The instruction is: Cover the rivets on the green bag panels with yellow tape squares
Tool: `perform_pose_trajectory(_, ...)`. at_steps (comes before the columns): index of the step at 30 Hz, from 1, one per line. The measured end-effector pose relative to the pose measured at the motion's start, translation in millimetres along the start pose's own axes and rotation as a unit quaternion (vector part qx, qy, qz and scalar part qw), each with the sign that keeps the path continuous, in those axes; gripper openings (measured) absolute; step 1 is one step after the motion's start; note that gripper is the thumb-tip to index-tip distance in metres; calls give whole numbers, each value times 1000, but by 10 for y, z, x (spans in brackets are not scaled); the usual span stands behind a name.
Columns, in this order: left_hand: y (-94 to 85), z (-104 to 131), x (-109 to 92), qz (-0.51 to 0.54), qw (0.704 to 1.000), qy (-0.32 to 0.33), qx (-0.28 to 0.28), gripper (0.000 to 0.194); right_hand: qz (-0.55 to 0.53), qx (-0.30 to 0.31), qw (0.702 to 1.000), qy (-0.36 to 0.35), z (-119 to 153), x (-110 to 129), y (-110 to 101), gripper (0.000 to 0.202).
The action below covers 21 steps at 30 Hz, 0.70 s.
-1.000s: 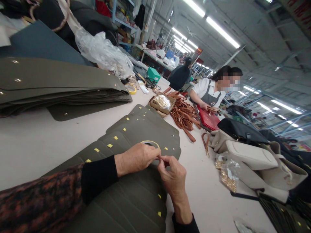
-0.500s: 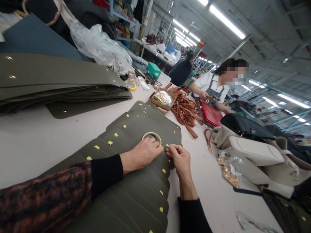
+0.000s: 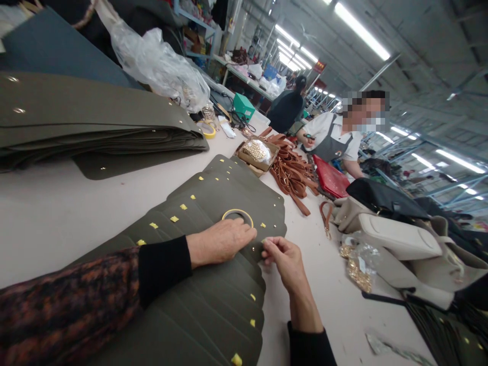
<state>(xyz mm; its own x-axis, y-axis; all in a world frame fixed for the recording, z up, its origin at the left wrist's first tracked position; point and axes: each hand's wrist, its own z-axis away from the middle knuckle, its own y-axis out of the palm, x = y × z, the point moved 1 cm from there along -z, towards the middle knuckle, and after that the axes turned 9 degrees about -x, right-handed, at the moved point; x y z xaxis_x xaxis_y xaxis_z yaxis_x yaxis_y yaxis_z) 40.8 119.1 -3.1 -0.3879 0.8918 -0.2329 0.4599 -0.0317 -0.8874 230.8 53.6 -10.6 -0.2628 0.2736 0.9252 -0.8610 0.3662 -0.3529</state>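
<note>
My left hand [image 3: 223,241] is closed, its curled fingers over the near rim of a roll of yellow tape [image 3: 229,212]. The roll lies flat on a fanned stack of dark olive leather-like panels [image 3: 190,305]. Small yellow tape pieces [image 3: 174,219] dot the panels along both sides. At the right edge of the stack, my right hand [image 3: 285,259] pinches thumb and forefinger together. A trace of yellow shows at those fingertips, apparently a small tape piece. Just above them, another tape piece [image 3: 263,224] sits on a panel near small metal studs.
A pile of olive panels [image 3: 95,112] is at the left. Beyond my stack are a box of gold hardware [image 3: 257,152] and brown straps [image 3: 292,170]. Cream bags [image 3: 400,236] and a bag of gold chains [image 3: 358,267] lie right. A co-worker [image 3: 335,137] stands across the table.
My right hand has moved slightly down along the panel edge, away from a tape piece that now shows uncovered. A lower tape piece no longer shows. My left hand stays on the roll.
</note>
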Motion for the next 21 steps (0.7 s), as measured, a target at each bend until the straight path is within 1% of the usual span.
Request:
perform_pose_trajectory(2,22,4,8,-2,1000,13,6,18,51,25,998,0,98,-32,3,30)
perform_pose_trajectory(3,31,5,11,-4,1000,16,7,20,78,27,997,-12,134,-44,13,29)
perform_pose_trajectory(5,42,7,16,-6,1000,17,8,20,134,17,989,-62,179,-46,45,26)
perform_pose_trajectory(8,41,9,16,-8,1000,13,10,19,216,4,965,-150,201,-2,101,22)
perform_pose_trajectory(13,35,6,10,-3,1000,12,14,20,305,-5,922,-240,195,56,191,19)
perform_pose_trajectory(16,42,7,13,1,1000,12,13,19,352,-17,900,-257,179,58,217,18)
perform_pose_trajectory(18,49,15,14,0,1000,8,7,17,363,-23,897,-251,169,56,199,14)
perform_pose_trajectory(20,52,27,14,-6,1000,2,-1,15,356,-44,901,-247,172,52,146,23)
perform_pose_trajectory(21,51,33,13,-8,1000,-1,-5,14,348,-56,901,-254,180,49,112,25)
